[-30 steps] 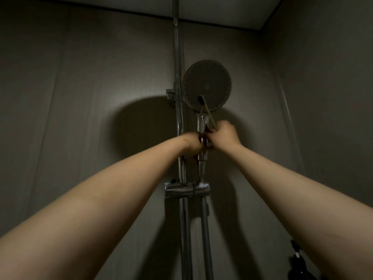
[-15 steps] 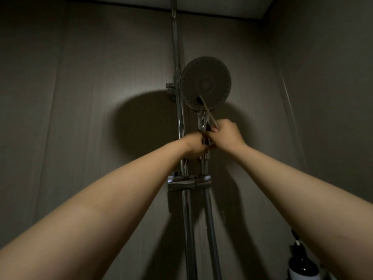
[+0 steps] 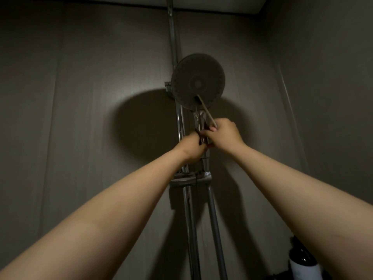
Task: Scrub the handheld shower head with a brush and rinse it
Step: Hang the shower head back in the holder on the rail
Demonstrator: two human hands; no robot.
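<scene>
The round grey handheld shower head (image 3: 198, 84) stands high at 12 o'clock. The left hand (image 3: 191, 147) curls round its chrome handle (image 3: 198, 118) and should brace it firmly. At 3 o'clock of it, the right hand (image 3: 225, 136) grips a thin tan-handled brush (image 3: 206, 110), its tip on the face's 6 o'clock edge; short strokes would suit

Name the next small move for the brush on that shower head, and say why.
Probably sweep the brush up across the face of the shower head. The right hand holds the brush with its tip on the lower part of the face, so most of the nozzles lie above it. The left hand grips the head's handle, which should steady it.
</scene>
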